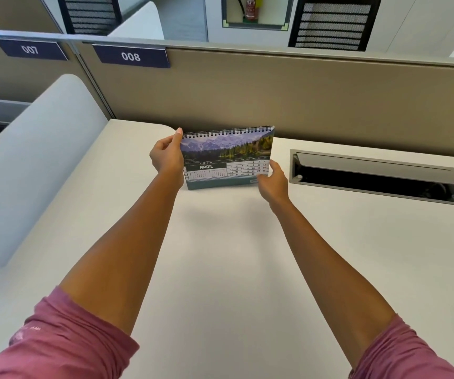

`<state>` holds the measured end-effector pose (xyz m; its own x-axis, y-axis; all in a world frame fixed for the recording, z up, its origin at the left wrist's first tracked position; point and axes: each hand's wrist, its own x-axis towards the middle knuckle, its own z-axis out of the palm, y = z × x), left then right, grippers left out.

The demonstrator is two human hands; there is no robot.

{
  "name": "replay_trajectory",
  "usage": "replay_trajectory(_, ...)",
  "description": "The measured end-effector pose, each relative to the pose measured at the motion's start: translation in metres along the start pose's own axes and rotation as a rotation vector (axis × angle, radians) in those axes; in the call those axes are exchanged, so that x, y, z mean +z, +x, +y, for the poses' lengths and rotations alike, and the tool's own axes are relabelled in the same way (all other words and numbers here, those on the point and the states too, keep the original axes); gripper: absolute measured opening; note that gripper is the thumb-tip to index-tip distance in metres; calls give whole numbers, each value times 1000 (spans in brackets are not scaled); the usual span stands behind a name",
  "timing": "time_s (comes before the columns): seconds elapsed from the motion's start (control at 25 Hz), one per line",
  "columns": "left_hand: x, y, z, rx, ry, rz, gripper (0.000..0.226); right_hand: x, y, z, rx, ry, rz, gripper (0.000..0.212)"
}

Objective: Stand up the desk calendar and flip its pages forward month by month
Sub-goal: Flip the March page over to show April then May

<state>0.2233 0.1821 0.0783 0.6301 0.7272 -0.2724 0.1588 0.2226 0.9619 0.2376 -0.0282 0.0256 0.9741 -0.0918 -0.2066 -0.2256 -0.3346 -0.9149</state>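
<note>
We see the desk calendar (pixel 227 157) standing upright on the white desk (pixel 234 255) near the beige partition (pixel 329 99), its front page showing April under a mountain lake photo. Our left hand (pixel 167 155) pinches its upper left corner by the spiral binding, while our right hand (pixel 273 181), fingers loosely spread, touches the page's lower right edge.

front: bare desk (pixel 234 255) | right: open cable hatch (pixel 379 176) | behind: partition (pixel 302 97) close
</note>
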Motion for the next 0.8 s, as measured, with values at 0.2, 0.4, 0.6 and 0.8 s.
replay_trajectory(0.2,2,1,0,-16,12,38,26,2,-15,-3,10,19,151,38)
replay_trajectory(0.4,1,-3,5,-34,-7,26,26,-7,-19,-1,47,40,310,31)
replay_trajectory(0.6,-1,-7,9,-52,-21,21,29,-11,-22,-4,10,-11,282,25)
replay_trajectory(0.8,-1,-9,11,-58,-8,17,28,-11,-29,-7,-72,-66,288,28)
